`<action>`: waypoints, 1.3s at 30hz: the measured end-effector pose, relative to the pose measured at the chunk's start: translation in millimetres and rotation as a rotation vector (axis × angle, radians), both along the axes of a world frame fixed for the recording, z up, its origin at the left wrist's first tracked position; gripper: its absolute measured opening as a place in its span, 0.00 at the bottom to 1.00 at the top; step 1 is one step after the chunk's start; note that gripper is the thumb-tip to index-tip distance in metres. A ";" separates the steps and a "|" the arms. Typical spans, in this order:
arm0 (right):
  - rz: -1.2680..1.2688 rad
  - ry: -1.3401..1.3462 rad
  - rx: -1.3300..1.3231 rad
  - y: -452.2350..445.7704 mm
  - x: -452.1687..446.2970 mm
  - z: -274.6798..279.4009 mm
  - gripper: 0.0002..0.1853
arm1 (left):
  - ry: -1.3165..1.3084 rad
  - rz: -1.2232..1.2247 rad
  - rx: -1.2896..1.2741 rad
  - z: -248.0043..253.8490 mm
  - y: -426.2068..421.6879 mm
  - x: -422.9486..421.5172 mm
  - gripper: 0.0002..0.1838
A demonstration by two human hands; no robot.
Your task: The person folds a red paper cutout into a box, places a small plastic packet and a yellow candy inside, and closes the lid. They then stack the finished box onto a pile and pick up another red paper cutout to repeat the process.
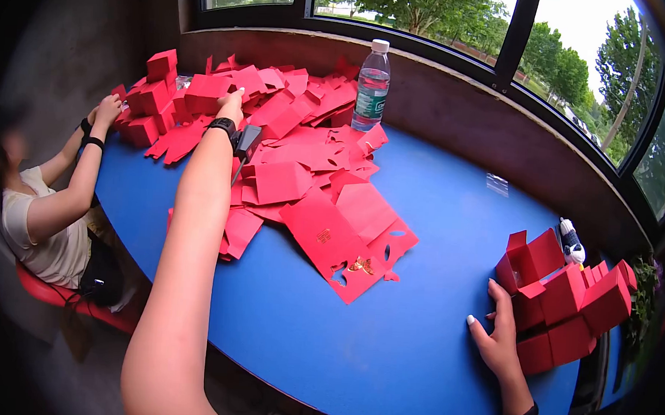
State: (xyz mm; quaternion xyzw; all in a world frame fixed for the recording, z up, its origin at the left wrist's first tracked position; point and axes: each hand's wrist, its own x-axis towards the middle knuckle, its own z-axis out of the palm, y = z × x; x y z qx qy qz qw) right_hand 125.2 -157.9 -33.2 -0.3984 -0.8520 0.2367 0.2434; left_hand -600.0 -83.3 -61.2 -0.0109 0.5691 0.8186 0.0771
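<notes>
My left hand (231, 106) reaches far across the table into a heap of red card pieces (288, 122). It touches or lies right beside a red folded box piece (207, 93); its fingers are mostly hidden, so a grip cannot be made out. My right hand (500, 340) is open at the near right, thumb and fingers apart, against a cluster of red card boxes (561, 302). One box (533, 261) there has its flaps up. In the middle lies a flat red card (323, 244) with gold print and cut-out shapes.
A water bottle (372, 89) stands behind the heap by the window. A small clear bag (497, 185) and a white-and-dark bottle or tube (570, 241) are to the right. At the left a seated person (54, 208) handles stacked red boxes (148, 104) on the blue table (437, 213).
</notes>
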 end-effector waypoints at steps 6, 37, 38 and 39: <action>-0.001 -0.008 0.007 -2.6 -0.7 1.6 0.29 | 0.021 -0.509 -0.282 31.2 -21.1 20.4 0.09; 0.196 0.604 -0.540 -0.6 -11.8 -4.8 0.33 | 0.314 -0.911 0.085 61.8 -88.9 424.4 0.13; 0.156 0.653 -0.640 -1.8 -20.0 -0.7 0.32 | 0.221 -0.995 0.038 60.7 -94.7 448.8 0.11; 0.122 0.709 -0.739 1.4 -29.9 -0.5 0.30 | 0.244 -1.103 -0.015 43.5 -82.6 452.2 0.10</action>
